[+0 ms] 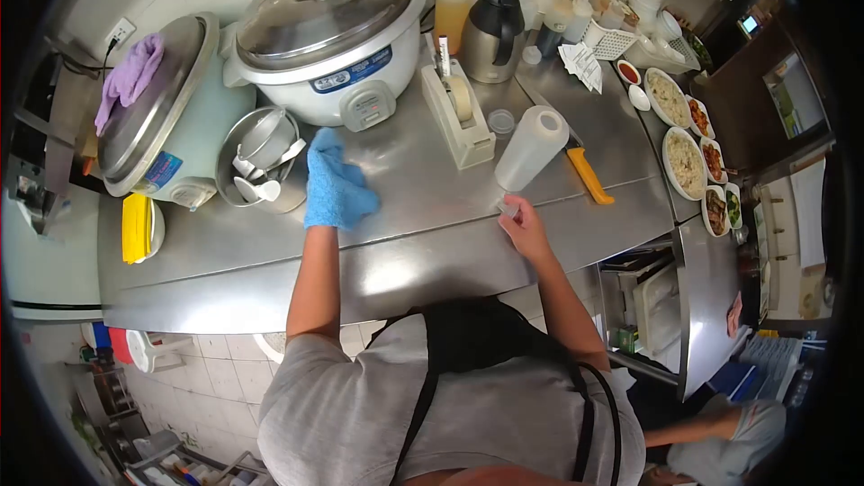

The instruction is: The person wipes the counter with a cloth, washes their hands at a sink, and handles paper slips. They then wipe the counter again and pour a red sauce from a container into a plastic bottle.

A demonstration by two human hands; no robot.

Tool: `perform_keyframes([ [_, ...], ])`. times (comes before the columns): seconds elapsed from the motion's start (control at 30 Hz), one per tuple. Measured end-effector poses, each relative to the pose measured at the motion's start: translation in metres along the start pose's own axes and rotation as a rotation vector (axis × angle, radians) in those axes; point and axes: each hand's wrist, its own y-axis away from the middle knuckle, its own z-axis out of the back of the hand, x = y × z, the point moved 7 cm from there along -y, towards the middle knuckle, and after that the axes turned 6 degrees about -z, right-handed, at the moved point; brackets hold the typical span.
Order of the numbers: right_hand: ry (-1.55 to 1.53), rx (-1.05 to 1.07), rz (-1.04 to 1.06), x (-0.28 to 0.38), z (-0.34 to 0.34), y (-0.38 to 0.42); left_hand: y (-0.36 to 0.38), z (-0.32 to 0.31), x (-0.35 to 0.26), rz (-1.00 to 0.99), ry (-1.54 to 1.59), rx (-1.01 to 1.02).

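Note:
A fuzzy blue cloth covers my left hand, hiding its fingers, on the steel counter in front of the large rice cooker. My right hand is closed in a pinch on a small translucent plastic piece, whose exact kind I cannot make out. Just beyond that hand stands a translucent white plastic bottle. A knife with a yellow handle lies to the bottle's right. The tape dispenser sits to its left, beside a small round clear lid.
Left of the cloth are a metal bowl with scoops and a second cooker topped by a purple cloth. A thermos jug stands behind. Filled dishes line the right end. Another person's arm shows lower right.

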Motion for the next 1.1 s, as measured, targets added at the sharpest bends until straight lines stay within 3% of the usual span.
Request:
perform_keyframes([
  [0.07, 0.030, 0.006, -0.064, -0.011, 0.012, -0.001, -0.047, 0.008, 0.084, -0.227, -0.545, -0.138],
  [0.13, -0.008, -0.028, -0.105, -0.012, 0.027, 0.003, -0.050, -0.016, 0.072, -0.478, -1.191, -0.246],
  [0.2, -0.112, -0.094, -0.115, 0.003, 0.041, 0.013, -0.044, -0.041, 0.081, -0.384, -1.269, -0.147],
  [0.27, 0.016, -0.192, -0.036, 0.013, 0.064, 0.016, -0.038, -0.072, 0.090, -0.298, -1.338, -0.042],
  [0.3, 0.080, -0.238, 0.000, 0.016, 0.074, 0.017, -0.040, -0.088, 0.095, -0.277, -1.273, 0.060],
  [0.43, 0.458, -0.344, 0.157, 0.022, 0.091, 0.004, 0.003, -0.135, 0.074, -0.503, -1.188, 0.103],
  [0.6, 0.892, -0.434, 0.209, 0.015, 0.083, -0.015, 0.045, -0.169, 0.050, -0.460, -1.071, 0.138],
  [0.7, 0.923, -0.349, 0.059, 0.014, 0.079, -0.020, 0.044, -0.185, 0.045, -0.310, -0.920, 0.052],
  [0.8, 0.833, -0.397, 0.115, 0.014, 0.083, -0.016, 0.031, -0.193, 0.036, -0.308, -0.795, -0.046],
  [0.9, 0.731, -0.417, 0.130, 0.013, 0.088, -0.016, 0.009, -0.191, 0.024, -0.172, -0.666, -0.029],
  [1.1, 0.398, -0.339, 0.214, 0.039, 0.095, -0.012, -0.016, -0.189, 0.023, -0.120, -0.618, 0.077],
])
